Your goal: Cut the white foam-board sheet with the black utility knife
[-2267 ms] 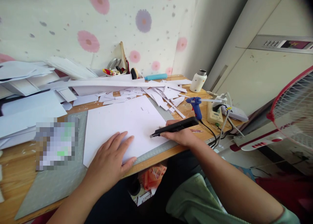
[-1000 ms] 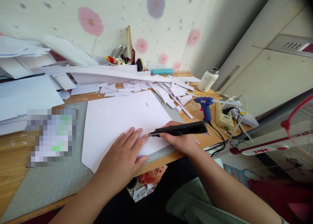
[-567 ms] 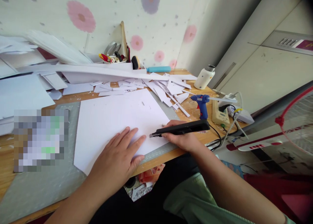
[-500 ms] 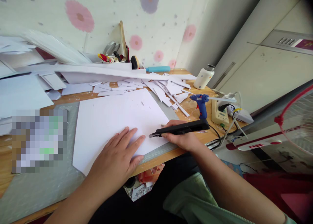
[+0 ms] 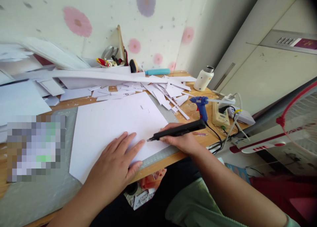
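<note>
A large white sheet of board (image 5: 99, 121) lies over a grey cutting mat (image 5: 56, 161) at the front of the wooden table. My left hand (image 5: 119, 161) rests flat on the sheet's near part, fingers spread. In my right hand (image 5: 182, 139) is a black utility knife (image 5: 179, 128), its blade pointing left, close to my left index fingertip. Whether the blade tip touches the sheet I cannot tell. Several small dark marks show on the sheet's far half.
White offcuts (image 5: 158, 91) lie heaped behind the sheet. On the right are a blue glue gun (image 5: 201, 108), a white bottle (image 5: 204, 78), and a power strip (image 5: 220, 114) with cables. Stacked white boards (image 5: 22, 94) fill the left back. A blurred patch (image 5: 37, 147) covers something at left.
The view has shifted slightly. The knife has turned a little in my right hand and its tip sits nearer my left index finger. My left hand stays flat on the sheet.
</note>
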The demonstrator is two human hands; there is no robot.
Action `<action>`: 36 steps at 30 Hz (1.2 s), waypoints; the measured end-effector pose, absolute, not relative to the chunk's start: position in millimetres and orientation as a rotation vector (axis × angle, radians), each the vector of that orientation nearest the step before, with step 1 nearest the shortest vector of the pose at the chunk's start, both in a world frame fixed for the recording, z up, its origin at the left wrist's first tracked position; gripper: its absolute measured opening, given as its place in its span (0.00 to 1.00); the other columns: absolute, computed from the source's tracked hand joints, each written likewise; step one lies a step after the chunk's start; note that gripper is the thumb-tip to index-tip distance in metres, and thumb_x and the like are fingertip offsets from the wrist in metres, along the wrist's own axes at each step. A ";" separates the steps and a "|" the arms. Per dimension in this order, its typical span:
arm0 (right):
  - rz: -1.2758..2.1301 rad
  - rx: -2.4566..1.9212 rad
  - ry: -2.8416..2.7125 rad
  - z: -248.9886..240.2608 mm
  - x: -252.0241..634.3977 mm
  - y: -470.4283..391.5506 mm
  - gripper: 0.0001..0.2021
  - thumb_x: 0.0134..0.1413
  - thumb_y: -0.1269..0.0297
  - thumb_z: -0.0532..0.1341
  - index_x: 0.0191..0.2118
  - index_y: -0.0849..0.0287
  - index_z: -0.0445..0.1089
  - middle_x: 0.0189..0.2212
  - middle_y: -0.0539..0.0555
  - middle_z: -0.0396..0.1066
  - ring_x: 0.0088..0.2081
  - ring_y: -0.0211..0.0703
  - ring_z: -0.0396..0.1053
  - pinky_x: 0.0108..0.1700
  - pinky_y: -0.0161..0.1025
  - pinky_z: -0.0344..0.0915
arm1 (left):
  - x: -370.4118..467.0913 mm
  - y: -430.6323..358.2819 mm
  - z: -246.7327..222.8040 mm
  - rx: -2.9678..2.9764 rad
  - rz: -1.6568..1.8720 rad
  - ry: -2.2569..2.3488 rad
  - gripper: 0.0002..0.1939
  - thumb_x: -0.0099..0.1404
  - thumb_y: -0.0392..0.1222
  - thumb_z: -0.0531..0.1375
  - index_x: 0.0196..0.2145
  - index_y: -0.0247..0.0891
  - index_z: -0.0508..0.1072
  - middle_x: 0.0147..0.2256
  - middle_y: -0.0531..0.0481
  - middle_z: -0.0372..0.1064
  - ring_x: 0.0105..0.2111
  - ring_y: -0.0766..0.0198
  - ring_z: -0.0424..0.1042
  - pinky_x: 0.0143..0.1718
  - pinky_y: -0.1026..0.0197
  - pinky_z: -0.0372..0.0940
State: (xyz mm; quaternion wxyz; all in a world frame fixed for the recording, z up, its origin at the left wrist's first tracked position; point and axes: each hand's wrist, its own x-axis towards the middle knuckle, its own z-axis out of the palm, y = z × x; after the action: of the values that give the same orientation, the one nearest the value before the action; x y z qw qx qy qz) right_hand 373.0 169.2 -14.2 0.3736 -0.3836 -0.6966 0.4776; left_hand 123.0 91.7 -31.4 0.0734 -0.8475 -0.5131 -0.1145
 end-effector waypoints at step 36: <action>1.126 -1.062 -2.010 -1.8 409.3 180.0 0.07 0.47 0.59 0.67 0.28 0.57 0.72 0.23 0.48 0.69 0.26 0.38 0.64 0.28 0.34 0.60 | 121.9 94.1 -30.1 -2.542 -0.289 -1.578 0.25 0.67 0.54 0.52 0.60 0.52 0.64 0.62 0.45 0.59 0.62 0.47 0.58 0.57 0.43 0.61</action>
State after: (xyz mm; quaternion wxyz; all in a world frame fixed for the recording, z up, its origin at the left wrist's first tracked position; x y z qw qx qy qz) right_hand 409.3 180.0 -1.8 0.2978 -0.3996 -0.7563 0.4238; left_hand 121.9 94.1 -30.1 0.0680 -0.8437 -0.5238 -0.0961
